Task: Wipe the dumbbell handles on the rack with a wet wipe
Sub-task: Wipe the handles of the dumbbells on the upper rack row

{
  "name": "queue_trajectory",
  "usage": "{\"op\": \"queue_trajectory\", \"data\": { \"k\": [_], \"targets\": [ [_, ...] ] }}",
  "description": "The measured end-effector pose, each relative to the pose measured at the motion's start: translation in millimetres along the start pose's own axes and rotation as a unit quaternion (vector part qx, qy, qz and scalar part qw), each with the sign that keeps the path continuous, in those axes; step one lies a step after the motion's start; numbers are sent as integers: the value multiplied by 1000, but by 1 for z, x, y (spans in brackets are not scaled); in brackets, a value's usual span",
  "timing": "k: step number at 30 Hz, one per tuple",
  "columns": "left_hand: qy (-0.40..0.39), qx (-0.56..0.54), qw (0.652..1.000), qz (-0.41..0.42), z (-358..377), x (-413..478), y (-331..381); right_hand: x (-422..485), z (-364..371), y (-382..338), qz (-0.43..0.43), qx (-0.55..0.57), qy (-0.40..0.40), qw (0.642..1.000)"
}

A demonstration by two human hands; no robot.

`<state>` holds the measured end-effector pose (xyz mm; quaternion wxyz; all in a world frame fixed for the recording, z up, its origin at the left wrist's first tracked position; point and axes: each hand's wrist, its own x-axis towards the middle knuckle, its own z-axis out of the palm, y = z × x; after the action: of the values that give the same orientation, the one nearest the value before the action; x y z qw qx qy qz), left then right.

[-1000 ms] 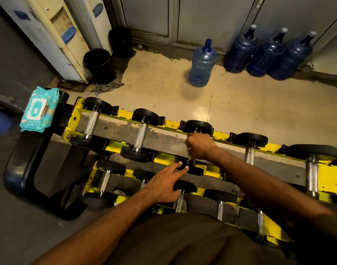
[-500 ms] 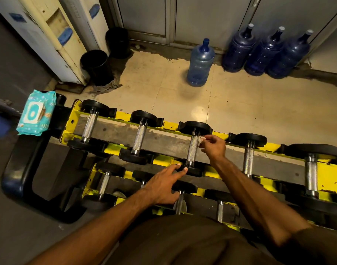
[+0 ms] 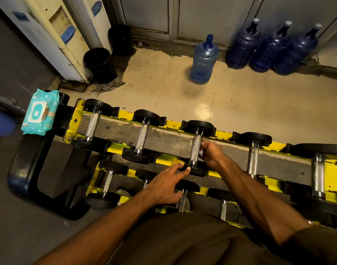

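Dumbbell handles of the lower tier (image 3: 107, 181) lie nearest, on the yellow rack (image 3: 125, 115); left hand (image 3: 164, 185) above them, fingers straight, tips touching the near black head (image 3: 197, 170) of the third upper-tier dumbbell, holding nothing; that dumbbell's knurled handle (image 3: 195, 148) spans the upper tier; right hand (image 3: 211, 154) just beside it, fingers curled, pinching a pale wet wipe (image 3: 201, 153), mostly hidden, against the steel; teal wipes pack (image 3: 39, 113) at the rack's left end; beyond, on the floor, one pale water bottle (image 3: 203, 60) and three dark bottles (image 3: 269, 46).
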<state>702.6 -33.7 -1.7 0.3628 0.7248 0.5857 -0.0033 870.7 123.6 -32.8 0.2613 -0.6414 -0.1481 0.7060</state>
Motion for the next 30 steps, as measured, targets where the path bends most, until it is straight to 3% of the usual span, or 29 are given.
{"op": "queue_trajectory", "data": {
  "k": [3, 5, 8, 10, 13, 15, 17, 18, 20, 21, 22, 28, 30],
  "targets": [
    [1, 0, 1000, 7, -2, 1, 1, -5, -17, 3, 90, -77, -53, 992],
    [0, 0, 1000, 10, -2, 1, 1, -2, -16, -3, 78, -68, -33, 994],
    [1, 3, 1000, 12, -2, 1, 1, 5, -4, -10, -22, 71, 43, 996],
    [3, 1, 1000, 12, -3, 1, 2, 2, 2, -6, -103, 80, 95, 987],
    [3, -3, 1000, 11, -3, 1, 3, -8, 8, 10, -248, -41, 158, 955],
    [5, -3, 1000, 8, -4, 0, 2, -14, 9, 16, -342, -161, 157, 912],
    [5, -2, 1000, 8, -3, 0, 1, -15, 4, 16, -441, -315, 129, 831],
    [4, 0, 1000, 8, -3, 0, 1, -14, 3, 14, -495, -409, 114, 758],
    [5, 5, 1000, 8, -3, 1, 1, -13, 5, 6, -551, -592, 98, 579],
    [8, 6, 1000, 8, -2, 0, 0, -15, 9, 2, -537, -670, 91, 504],
    [10, 6, 1000, 7, -2, 0, 0, -17, 15, -1, -504, -730, 86, 453],
    [29, 11, 999, 27, -1, 2, -6, -29, 56, -2, -351, -889, 3, 295],
    [39, 4, 999, 25, 2, 3, -8, -36, 62, 2, -341, -900, -64, 265]
  ]
}}
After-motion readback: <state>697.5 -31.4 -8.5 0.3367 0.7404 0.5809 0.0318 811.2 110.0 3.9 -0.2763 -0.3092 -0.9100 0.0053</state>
